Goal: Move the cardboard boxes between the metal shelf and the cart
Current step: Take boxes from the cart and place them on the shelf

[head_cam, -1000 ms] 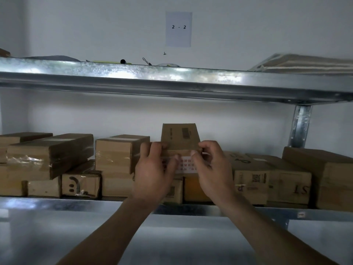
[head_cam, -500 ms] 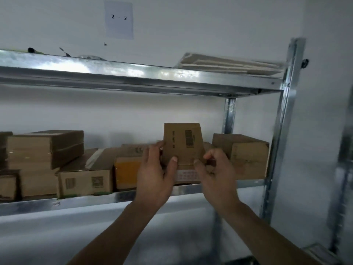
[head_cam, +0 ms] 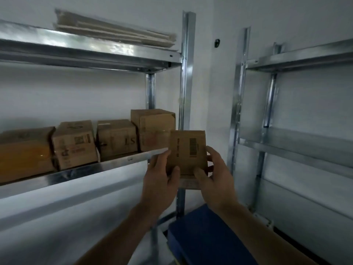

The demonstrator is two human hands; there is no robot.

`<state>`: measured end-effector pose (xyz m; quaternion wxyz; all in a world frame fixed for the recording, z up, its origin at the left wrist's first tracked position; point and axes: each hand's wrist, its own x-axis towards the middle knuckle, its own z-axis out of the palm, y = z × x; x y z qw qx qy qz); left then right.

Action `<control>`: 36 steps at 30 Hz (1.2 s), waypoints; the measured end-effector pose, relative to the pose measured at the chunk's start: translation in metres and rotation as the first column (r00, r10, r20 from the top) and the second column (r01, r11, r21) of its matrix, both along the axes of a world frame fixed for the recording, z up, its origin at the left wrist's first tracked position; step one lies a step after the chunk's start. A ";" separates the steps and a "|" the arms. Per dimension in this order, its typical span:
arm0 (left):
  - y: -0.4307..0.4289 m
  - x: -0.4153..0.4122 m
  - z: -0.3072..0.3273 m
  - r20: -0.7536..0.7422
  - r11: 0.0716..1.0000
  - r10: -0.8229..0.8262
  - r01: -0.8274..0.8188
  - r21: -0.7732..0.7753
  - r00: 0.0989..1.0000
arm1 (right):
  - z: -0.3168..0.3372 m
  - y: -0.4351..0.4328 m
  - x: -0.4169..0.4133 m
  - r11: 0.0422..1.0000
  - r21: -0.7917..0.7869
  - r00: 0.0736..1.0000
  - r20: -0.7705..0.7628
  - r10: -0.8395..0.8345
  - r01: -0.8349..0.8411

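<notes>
Both hands (head_cam: 159, 185) (head_cam: 216, 183) around cardboard box (head_cam: 188, 152), just off metal shelf (head_cam: 95, 167) edge.

view=head | worn, wide-angle | faces forward, roughly level | near metal shelf (head_cam: 114, 163), right end | sole view

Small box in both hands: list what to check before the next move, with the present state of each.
1. Left hand grips the small box: ok, thumb on the front face, fingers round the left side.
2. Right hand grips it too: ok, thumb on the front, fingers round the right side.
3. Box off the metal shelf: ok, it is held in the air in front of the shelf's right end.
4. Box held roughly level: ok.
5. Row of boxes sits squarely on the shelf: ok.
6. Blue surface below is the cart, with room: cannot tell, arms hide part.
</notes>
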<state>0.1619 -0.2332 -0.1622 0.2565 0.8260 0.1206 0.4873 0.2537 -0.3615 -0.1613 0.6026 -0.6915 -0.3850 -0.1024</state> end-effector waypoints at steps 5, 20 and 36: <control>-0.044 0.042 -0.029 -0.093 0.993 -0.119 0.116 -0.030 0.989 | -0.028 -0.051 0.030 0.992 -0.034 0.990 -0.070 -0.125 0.123; -0.109 0.134 -0.124 -0.343 0.866 -0.500 0.463 -0.188 0.795 | -0.121 -0.134 0.069 0.821 -0.295 0.819 -0.168 -0.548 0.489; -0.101 0.192 -0.218 -0.470 0.615 -0.775 0.674 -0.409 0.422 | -0.217 -0.127 0.075 0.618 -0.451 0.503 -0.359 -0.786 0.644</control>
